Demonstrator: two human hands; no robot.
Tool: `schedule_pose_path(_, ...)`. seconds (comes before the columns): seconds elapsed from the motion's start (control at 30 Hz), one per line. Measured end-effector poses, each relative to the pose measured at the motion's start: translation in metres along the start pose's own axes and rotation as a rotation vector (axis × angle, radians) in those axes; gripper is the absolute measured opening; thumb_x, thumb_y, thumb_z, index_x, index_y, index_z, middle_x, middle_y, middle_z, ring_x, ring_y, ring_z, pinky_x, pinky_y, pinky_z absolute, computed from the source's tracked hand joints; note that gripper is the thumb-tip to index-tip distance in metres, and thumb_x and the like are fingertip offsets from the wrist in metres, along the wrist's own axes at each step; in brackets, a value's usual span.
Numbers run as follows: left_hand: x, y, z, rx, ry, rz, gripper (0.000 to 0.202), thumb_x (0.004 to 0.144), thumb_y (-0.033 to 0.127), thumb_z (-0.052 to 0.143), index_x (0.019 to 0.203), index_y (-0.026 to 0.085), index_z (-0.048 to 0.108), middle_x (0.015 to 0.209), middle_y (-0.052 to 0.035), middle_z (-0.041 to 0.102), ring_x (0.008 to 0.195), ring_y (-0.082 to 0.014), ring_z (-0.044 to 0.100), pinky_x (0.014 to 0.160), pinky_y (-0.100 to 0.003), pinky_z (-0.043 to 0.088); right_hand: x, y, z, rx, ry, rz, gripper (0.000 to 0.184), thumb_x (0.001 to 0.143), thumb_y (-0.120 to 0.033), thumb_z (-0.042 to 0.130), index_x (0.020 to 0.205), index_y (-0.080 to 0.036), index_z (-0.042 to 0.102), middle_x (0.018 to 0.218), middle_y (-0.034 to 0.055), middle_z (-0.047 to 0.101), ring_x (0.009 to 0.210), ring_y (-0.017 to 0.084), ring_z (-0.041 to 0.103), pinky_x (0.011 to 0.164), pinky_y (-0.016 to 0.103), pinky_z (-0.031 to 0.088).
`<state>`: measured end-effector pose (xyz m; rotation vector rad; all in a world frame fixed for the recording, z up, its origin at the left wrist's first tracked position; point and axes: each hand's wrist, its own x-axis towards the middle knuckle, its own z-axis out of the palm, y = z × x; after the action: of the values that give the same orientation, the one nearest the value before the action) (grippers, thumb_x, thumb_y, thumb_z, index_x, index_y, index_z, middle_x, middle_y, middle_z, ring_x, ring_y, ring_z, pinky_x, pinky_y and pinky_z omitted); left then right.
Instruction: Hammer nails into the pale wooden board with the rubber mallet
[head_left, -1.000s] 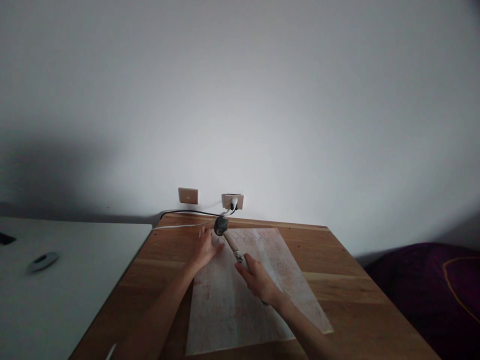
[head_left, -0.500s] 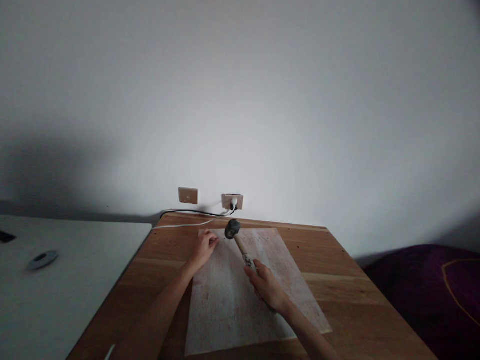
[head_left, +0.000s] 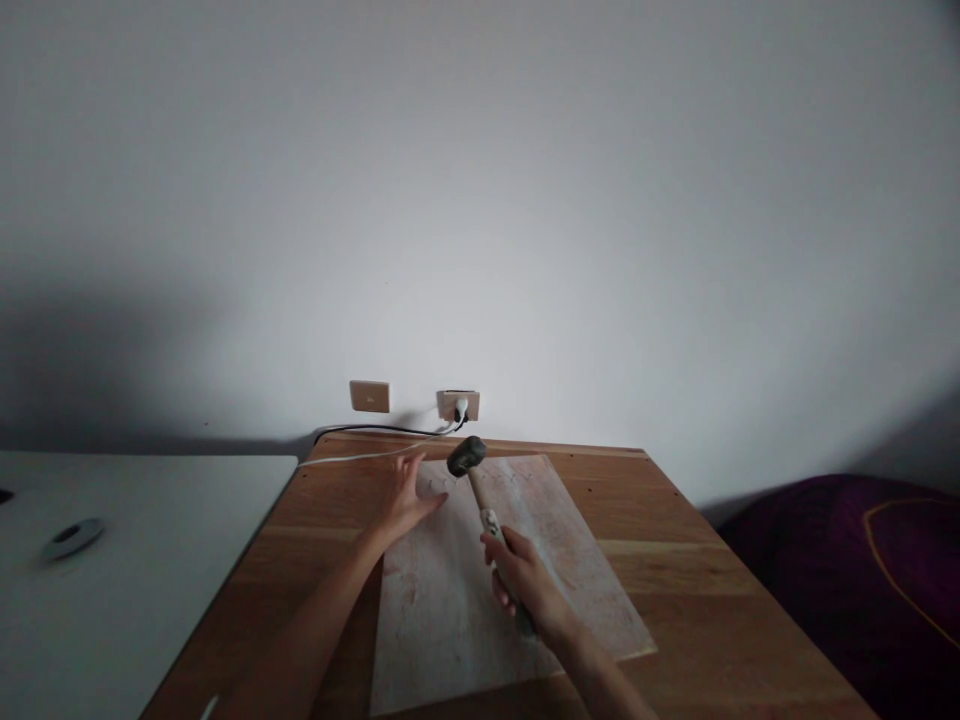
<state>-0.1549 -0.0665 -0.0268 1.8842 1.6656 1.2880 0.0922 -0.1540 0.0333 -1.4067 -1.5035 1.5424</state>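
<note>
My right hand [head_left: 521,580] is wrapped round the handle of a mallet [head_left: 480,490] with a dark head, held over a whitish wooden board [head_left: 450,620]. Several thin nails [head_left: 514,479] stand in a row near the board's far edge, partly behind the mallet head. At the board's far left corner, my left hand [head_left: 406,500] is open, thumb and fingers spread apart around a nail [head_left: 432,484] without visibly gripping it.
The board lies on a brown wooden table [head_left: 697,610]. A white table [head_left: 165,590] with a grey ring-shaped object [head_left: 73,538] adjoins on the left. Cables run along the back to a wall socket [head_left: 458,405]. A purple cushioned thing [head_left: 840,570] sits at right.
My left hand has gone from pinched fingers to spread ones. The mallet head has turned slightly and stays above the board. The view has shifted a little.
</note>
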Motion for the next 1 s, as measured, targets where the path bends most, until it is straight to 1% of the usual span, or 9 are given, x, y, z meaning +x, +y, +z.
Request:
schedule_pose_path(0.07,-0.001,0.001,-0.001,-0.022,0.039,0.019,0.059,0.084,0.042,0.073,0.137,0.026,0.052,0.131,-0.01,0.049,0.125,-0.0292,0.055,0.109,-0.047,0.045,-0.017,0.01,0.001,0.184,0.1,-0.007,0.065,0.08,-0.087,0.043,0.097,-0.024,0.046,0.065,-0.0097,0.047,0.035,0.006,0.038,0.032,0.02,0.028)
schedule_pose_path(0.2,-0.002,0.008,-0.005,0.044,0.107,0.092,0.033,0.092,0.034,0.059,0.124,0.024,0.059,0.119,-0.0089,0.056,0.115,-0.0274,0.059,0.106,-0.046,0.047,-0.045,0.035,0.007,0.706,0.298,-0.009,0.077,0.059,-0.088,0.073,0.096,-0.024,0.049,0.062,-0.0112,0.048,0.035,0.007,0.044,0.031,0.02,0.032)
schedule_pose_path(0.3,-0.002,0.018,-0.008,0.173,0.108,0.098,0.028,0.09,0.03,0.058,0.117,0.022,0.061,0.118,-0.0095,0.058,0.116,-0.0291,0.059,0.108,-0.05,0.045,-0.054,0.044,0.009,0.826,0.309,0.003,0.074,0.056,-0.079,0.084,0.092,-0.023,0.052,0.059,-0.0101,0.054,0.041,0.012,0.057,0.038,0.022,0.043)
schedule_pose_path(0.4,-0.01,0.026,-0.013,0.282,0.122,0.081,0.027,0.09,0.03,0.057,0.116,0.022,0.061,0.122,-0.0116,0.06,0.122,-0.0309,0.057,0.111,-0.055,0.042,-0.054,0.043,0.006,0.809,0.245,0.054,0.075,0.057,-0.076,0.086,0.099,-0.02,0.058,0.071,-0.0014,0.068,0.056,0.02,0.071,0.044,0.026,0.052)
schedule_pose_path(0.53,-0.039,0.027,-0.03,0.285,0.088,0.096,0.026,0.091,0.034,0.055,0.115,0.023,0.06,0.135,-0.0122,0.057,0.132,-0.0312,0.053,0.115,-0.057,0.041,-0.056,0.047,-0.004,0.458,0.145,0.051,0.074,0.063,-0.083,0.076,0.095,-0.017,0.065,0.073,0.0027,0.07,0.051,0.021,0.068,0.038,0.027,0.049)
schedule_pose_path(0.63,-0.074,0.024,-0.048,0.188,0.008,0.117,0.029,0.093,0.042,0.054,0.114,0.023,0.063,0.14,-0.0117,0.055,0.127,-0.0291,0.059,0.11,-0.048,0.05,-0.066,0.06,-0.02,-0.042,0.326,-0.163,0.062,0.089,-0.077,0.053,0.097,-0.018,0.07,0.066,0.0033,0.066,0.053,0.021,0.066,0.05,0.032,0.054)
schedule_pose_path(0.77,-0.113,0.028,-0.064,0.128,0.019,0.033,0.031,0.091,0.046,0.056,0.113,0.026,0.063,0.132,-0.0098,0.061,0.126,-0.0307,0.061,0.106,-0.049,0.056,-0.084,0.084,-0.046,-0.619,0.661,-0.392,0.045,0.106,-0.048,0.037,0.123,-0.023,0.07,0.118,0.0145,0.072,0.111,0.032,0.068,0.096,0.049,0.055)
schedule_pose_path(0.87,-0.122,0.035,-0.061,0.075,0.073,-0.038,0.034,0.088,0.049,0.058,0.112,0.026,0.063,0.131,-0.0109,0.06,0.126,-0.0334,0.062,0.085,-0.044,0.067,-0.092,0.099,-0.06,-0.92,0.662,-0.402,0.044,0.106,-0.04,0.043,0.146,-0.03,0.057,0.148,0.0103,0.06,0.135,0.034,0.055,0.11,0.057,0.046)
schedule_pose_path(1.0,-0.111,0.051,-0.045,0.119,0.135,-0.053,0.034,0.087,0.05,0.06,0.109,0.025,0.065,0.147,-0.0111,0.047,0.119,-0.032,0.065,0.07,-0.04,0.07,-0.094,0.108,-0.073,-1.069,0.637,-0.346,0.047,0.106,-0.042,0.047,0.15,-0.03,0.053,0.151,0.008,0.059,0.137,0.031,0.055,0.111,0.051,0.048)
